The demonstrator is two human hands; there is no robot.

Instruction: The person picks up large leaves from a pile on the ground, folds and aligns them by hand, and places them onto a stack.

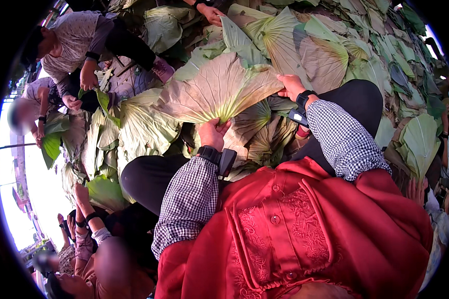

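A large dried lotus leaf [204, 92], pinkish-brown with a yellow-green vein centre, is spread like a fan between my hands. My left hand [213, 133] pinches it at the lower edge, where the veins meet. At its right corner, my right hand [291, 86] grips the rim between thumb and fingers. Both wrists carry dark straps with small devices. Beneath and behind the held leaf lie more lotus leaves, among them a pale green one [144, 127] to the left and a brownish folded one [264, 132] near my knees.
A heap of lotus leaves [384, 55] covers the far and right side. At the left, a person [77, 47] handles a green leaf strip. Another person's hand [212, 14] reaches in at the top. More people [110, 269] sit at lower left. My bent knees [356, 102] frame the leaves.
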